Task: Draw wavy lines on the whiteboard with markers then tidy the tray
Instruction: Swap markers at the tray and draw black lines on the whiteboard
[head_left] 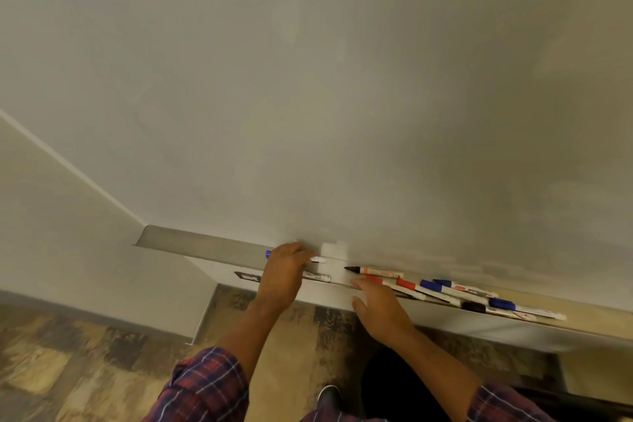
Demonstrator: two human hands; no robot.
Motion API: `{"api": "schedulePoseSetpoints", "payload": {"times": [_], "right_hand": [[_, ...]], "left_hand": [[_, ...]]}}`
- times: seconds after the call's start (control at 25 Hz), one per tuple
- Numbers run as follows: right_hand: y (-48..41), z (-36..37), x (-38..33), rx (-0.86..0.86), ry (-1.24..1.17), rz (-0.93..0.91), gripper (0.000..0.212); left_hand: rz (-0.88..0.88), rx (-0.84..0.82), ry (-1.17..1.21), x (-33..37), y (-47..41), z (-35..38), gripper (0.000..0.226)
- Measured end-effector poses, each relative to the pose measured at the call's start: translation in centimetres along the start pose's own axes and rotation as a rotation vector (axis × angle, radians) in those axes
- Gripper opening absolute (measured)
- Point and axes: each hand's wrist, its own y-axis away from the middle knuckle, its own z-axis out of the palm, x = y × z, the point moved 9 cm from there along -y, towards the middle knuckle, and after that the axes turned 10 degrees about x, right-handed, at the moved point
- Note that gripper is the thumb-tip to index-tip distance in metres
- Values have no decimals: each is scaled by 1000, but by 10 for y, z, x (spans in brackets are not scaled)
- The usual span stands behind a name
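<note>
Plaid sleeve [209, 384] at lower frame. Left hand [284, 272], centre, gripped blue-capped marker [318, 259] over tray [191, 243]. Right hand [380, 305] lay flat, fingers straight, held nothing, fingertips beside red marker [407, 284]. Blue markers [459, 288] heaped on tray toward lower right. Whiteboard [308, 79] above showed no lines. Step judged as marker pick-up, drawing not yet begun. Next move called for cap off, tip to board.

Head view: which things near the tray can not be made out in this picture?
1. Blue marker: middle hidden under the left hand; the grip cannot be told.
2. Label on the tray front: partly covered by that hand, too blurred to read.
3. Marker pile at right: print too small, blurred.
4. Whiteboard: top cut off by the frame edge.
</note>
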Motion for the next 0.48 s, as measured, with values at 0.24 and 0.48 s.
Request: {"api": "schedulePoseSetpoints", "payload": {"times": [0.24, 0.48], "right_hand": [[3, 26, -4, -87, 278, -165, 58], [-1, 29, -5, -53, 353, -186, 59]], "left_hand": [[-44, -79, -27, -28, 7, 35, 38], [-3, -101, -45, -19, 10, 49, 39]]}}
